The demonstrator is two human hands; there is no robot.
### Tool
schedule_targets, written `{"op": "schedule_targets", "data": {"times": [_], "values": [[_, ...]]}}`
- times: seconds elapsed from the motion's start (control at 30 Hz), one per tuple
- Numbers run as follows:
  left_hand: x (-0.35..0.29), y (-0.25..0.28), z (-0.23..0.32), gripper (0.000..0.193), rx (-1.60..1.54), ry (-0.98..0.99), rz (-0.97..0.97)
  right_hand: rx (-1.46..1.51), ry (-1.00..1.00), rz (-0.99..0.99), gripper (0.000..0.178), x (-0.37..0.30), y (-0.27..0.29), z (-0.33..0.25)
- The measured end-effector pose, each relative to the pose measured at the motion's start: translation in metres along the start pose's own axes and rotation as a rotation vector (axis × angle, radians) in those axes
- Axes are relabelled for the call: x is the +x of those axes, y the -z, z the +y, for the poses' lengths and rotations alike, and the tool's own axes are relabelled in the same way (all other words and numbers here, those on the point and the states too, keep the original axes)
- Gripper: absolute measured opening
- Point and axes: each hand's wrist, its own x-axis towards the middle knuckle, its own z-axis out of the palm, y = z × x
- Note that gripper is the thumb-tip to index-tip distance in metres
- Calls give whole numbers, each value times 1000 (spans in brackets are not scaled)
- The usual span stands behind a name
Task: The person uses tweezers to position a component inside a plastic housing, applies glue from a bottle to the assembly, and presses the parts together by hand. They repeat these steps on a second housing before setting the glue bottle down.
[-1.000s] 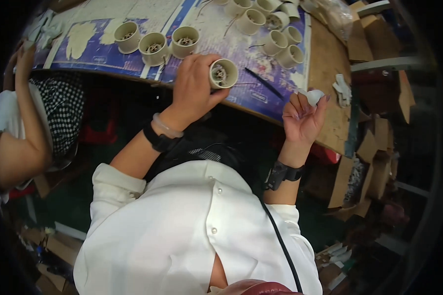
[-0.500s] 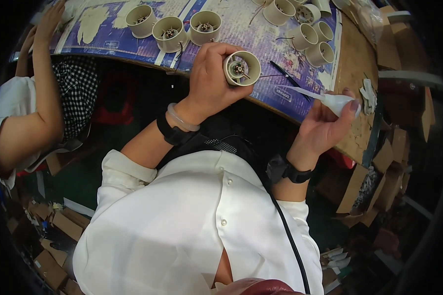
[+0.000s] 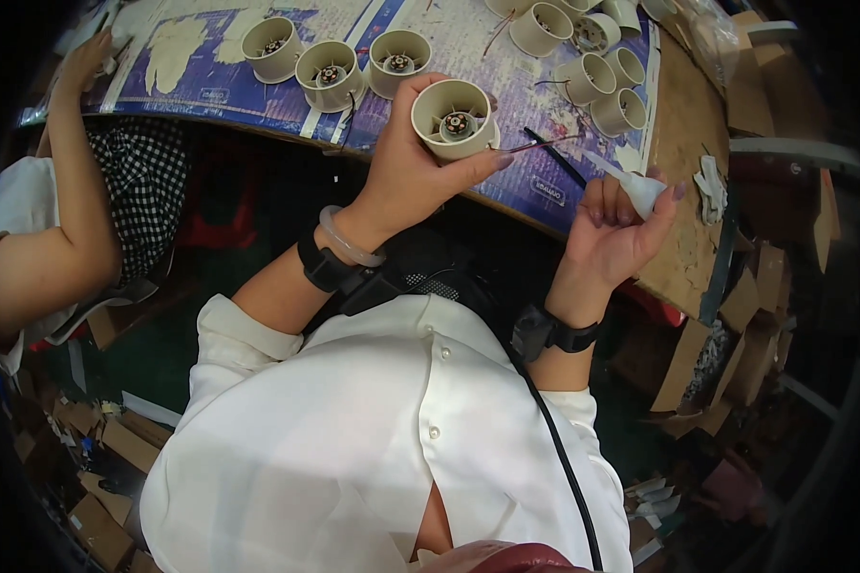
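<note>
"Where is the cup [image 3: 461,151], and how does it look?"

"It is raised in the left hand [image 3: 411,148], above the near part of the table [image 3: 478,72]; fingers and thumb are closed around its side. It is round and cream-coloured, with the open mouth turned up. In its middle I see a dark motor [image 3: 457,125] with copper-coloured parts. A thin reddish wire [image 3: 535,145] goes out to the right."

"And the right hand [image 3: 616,234]?"

"It pinches a whitish squeeze bottle [image 3: 643,196], whose thin tip points left and far. Bottle and cup are apart."

"How is the room for moving?"

"Between the hands is a gap, where the wire and a black stick [image 3: 564,162] are. Just beyond the left hand, three similar cups [image 3: 330,98] make it tight; more cups [image 3: 575,88] stand far right. The table's near edge runs close below both hands."
</note>
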Motion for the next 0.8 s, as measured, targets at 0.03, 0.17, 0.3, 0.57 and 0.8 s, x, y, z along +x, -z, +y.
{"op": "schedule_targets", "data": {"times": [0.03, 0.17, 0.3, 0.57, 0.8], "values": [[0, 3, -1, 70, -31, 13, -49, 3, 4, -3, 29, -1, -5, 0], [1, 11, 0, 75, -137, 63, -171, -231, 194, 181, 27, -6, -21, -3], [0, 13, 1, 78, -218, 103, -228, -410, 365, 114, 26, -9, -23, -7], [-3, 15, 1, 75, -230, 85, -239, -549, 530, -24, 24, -13, -25, -9], [-2, 18, 0, 71, -229, 70, -249, -613, 550, -43, 21, -12, -25, -6]]}}
